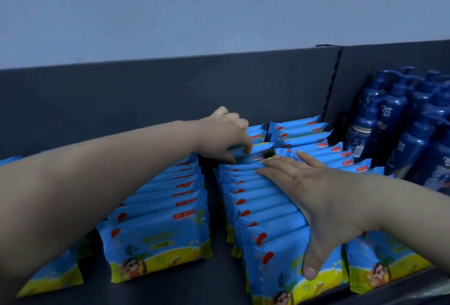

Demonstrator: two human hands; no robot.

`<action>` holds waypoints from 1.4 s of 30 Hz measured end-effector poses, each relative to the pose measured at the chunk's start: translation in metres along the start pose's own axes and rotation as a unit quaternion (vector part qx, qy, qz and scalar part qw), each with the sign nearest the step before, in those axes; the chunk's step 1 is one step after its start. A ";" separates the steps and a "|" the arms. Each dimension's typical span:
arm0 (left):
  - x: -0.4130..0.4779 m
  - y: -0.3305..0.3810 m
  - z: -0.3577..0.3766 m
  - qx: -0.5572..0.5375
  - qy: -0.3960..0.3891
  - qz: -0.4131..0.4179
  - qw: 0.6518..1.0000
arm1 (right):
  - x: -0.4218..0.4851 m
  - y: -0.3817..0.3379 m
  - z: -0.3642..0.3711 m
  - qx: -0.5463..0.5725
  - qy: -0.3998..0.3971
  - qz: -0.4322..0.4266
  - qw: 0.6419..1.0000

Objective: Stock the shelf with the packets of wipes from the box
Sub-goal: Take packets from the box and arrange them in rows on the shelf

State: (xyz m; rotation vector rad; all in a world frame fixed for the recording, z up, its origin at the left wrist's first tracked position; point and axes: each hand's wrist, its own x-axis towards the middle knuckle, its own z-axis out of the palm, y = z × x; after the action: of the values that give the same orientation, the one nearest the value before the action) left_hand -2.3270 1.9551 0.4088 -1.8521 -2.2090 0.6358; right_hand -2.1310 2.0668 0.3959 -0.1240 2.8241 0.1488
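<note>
Left hand: the left hand (226,132) is stretched toward the back of the shelf (214,280), with its fingers curled down around the top edge of 1 packet (258,149).
Right hand: the right hand (314,192) lies flat with straight fingers, pressing on the tops of the middle row (253,197). Its thumb is spread down over the front packets.
Gripped packet: it stands at the rear end of the middle row, near the back panel (146,100).
Packet look: bright blue film with a yellow band and a cartoon child at the bottom, plus a red oval and a red label near the top.
Rows: the packets stand upright and face forward, running from the shelf's front edge to its back. The left row (170,195) and the right row (338,156) flank the middle one.
Hidden: the left forearm covers most of the far-left row (56,273), and the right forearm covers part of the right row.
Writing: the packet print is too blurred to read.
Bottles: dark blue pump bottles (394,119) stand at the shelf's right end. Their white lettering reads roughly "ae-tro", with the first letter unclear.
</note>
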 end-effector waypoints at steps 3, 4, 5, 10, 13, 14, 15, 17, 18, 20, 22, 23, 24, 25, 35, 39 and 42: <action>0.004 -0.008 0.005 0.136 0.093 0.025 0.986 | -0.003 -0.001 0.000 0.004 0.000 0.000 1.000; 0.003 -0.010 0.006 0.165 0.114 0.031 0.979 | -0.005 -0.001 0.001 0.004 0.001 -0.001 1.000; 0.003 -0.012 0.007 0.192 0.111 0.031 0.975 | -0.006 -0.002 0.002 0.005 0.002 -0.003 1.000; 0.006 0.000 0.008 0.289 0.045 0.065 0.954 | -0.012 -0.002 0.004 0.006 0.013 -0.009 1.000; 0.015 0.013 0.018 0.250 -0.025 0.056 0.966 | -0.011 -0.002 0.007 0.011 0.022 -0.011 1.000; 0.018 0.016 0.019 0.244 -0.034 0.055 0.968 | -0.010 -0.002 0.008 0.012 0.027 -0.012 1.000; 0.022 0.018 0.021 0.243 -0.038 0.059 0.968 | -0.010 -0.001 0.009 0.013 0.031 -0.013 0.999; 0.026 0.019 0.024 0.228 -0.057 0.056 0.970 | -0.011 -0.002 0.009 0.015 0.033 -0.014 0.999; 0.028 0.019 0.024 0.217 -0.072 0.050 0.972 | -0.011 -0.002 0.009 0.015 0.033 -0.014 0.999; 0.032 0.021 0.022 0.199 -0.097 0.034 0.975 | -0.013 -0.003 0.008 0.016 0.031 -0.013 0.999; 0.035 0.023 0.023 0.171 -0.104 0.016 0.980 | -0.015 -0.003 0.007 0.016 0.025 -0.012 0.999; 0.037 0.023 0.024 0.151 -0.105 0.006 0.983 | -0.015 -0.003 0.007 0.017 0.024 -0.010 1.000; 0.038 0.022 0.025 0.131 -0.105 -0.003 0.986 | -0.015 -0.003 0.007 0.019 0.025 -0.010 0.999; 0.039 0.022 0.026 0.111 -0.102 -0.011 0.988 | -0.014 -0.003 0.008 0.021 0.026 -0.010 0.999; 0.036 0.021 0.032 0.073 -0.034 -0.009 0.997 | -0.015 -0.003 0.008 0.027 0.028 -0.012 0.999; 0.041 0.022 0.032 0.031 -0.057 -0.027 0.998 | -0.013 -0.002 0.010 0.024 0.039 -0.015 0.999; 0.045 0.021 0.029 0.024 -0.090 -0.035 0.995 | -0.013 -0.002 0.011 0.029 0.039 -0.018 0.999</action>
State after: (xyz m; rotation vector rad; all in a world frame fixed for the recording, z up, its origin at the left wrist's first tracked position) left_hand -2.3291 1.9953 0.3677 -1.7469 -2.3349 0.8662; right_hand -2.1150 2.0673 0.3899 -0.1702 2.8990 0.0565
